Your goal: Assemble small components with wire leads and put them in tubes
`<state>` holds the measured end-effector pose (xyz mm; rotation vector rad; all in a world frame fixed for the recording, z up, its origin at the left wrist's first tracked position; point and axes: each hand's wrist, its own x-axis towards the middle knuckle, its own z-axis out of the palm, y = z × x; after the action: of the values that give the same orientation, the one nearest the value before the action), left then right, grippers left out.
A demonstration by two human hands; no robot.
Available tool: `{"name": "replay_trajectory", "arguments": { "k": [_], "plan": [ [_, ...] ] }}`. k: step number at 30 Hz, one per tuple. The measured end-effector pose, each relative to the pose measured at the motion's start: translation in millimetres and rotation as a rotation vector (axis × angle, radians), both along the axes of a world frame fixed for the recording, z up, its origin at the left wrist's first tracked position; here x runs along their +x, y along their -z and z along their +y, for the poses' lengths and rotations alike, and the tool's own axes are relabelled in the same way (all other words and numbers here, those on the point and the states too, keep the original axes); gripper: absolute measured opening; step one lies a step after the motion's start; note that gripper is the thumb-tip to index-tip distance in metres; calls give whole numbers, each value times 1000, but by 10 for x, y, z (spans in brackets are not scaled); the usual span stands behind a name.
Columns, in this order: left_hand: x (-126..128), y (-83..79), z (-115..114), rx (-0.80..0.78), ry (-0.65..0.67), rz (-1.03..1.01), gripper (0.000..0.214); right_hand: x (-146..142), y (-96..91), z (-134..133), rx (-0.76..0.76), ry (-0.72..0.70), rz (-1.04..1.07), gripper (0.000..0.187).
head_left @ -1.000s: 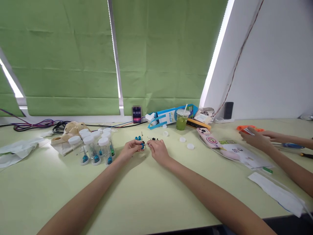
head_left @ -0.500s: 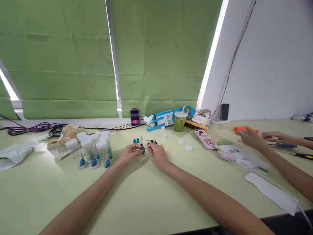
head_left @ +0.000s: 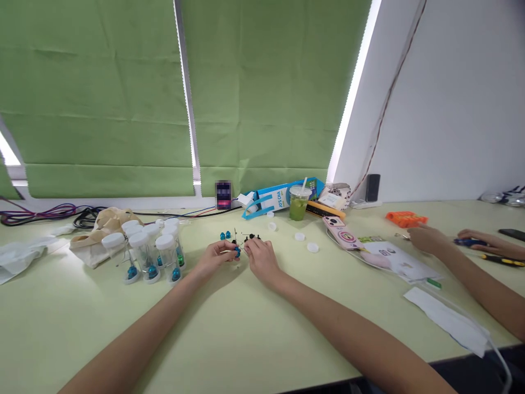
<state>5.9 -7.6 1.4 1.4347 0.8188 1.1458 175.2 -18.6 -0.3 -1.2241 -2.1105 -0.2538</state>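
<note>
A small blue ball-like part [head_left: 237, 252] with a thin metal pin is pinched between the thumb and fingers of my left hand [head_left: 215, 259]. Just to its right, my right hand [head_left: 263, 264] is closed, its fingertips bent down beside several small black parts [head_left: 255, 237]. What those fingertips hold, if anything, is too small to make out. Behind my left hand lie two more blue ball-like parts [head_left: 225, 235]. To the left stand several clear tubes [head_left: 166, 256] with white caps, blue or green parts at their bottoms.
Loose white caps [head_left: 313, 248] lie right of my hands. Behind are a green drink cup [head_left: 298, 203], a blue bag [head_left: 270, 200] and a phone [head_left: 223, 195]. At right, a co-worker's hands [head_left: 426, 239] are near an orange packet [head_left: 406, 219] and a blue-handled screwdriver [head_left: 470, 242].
The view has shifted slightly. My right fingertips have moved a little away from the blue part, toward the black parts. One hand of the co-worker has come onto the blue-handled screwdriver.
</note>
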Motion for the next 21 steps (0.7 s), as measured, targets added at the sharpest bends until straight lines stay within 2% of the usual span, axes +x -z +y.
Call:
{"name": "replay_trajectory", "arguments": {
  "k": [21],
  "plan": [
    [5,-34,-25,8,1,20,15,-4,-16,-12,15,4,-11,16]
  ]
}}
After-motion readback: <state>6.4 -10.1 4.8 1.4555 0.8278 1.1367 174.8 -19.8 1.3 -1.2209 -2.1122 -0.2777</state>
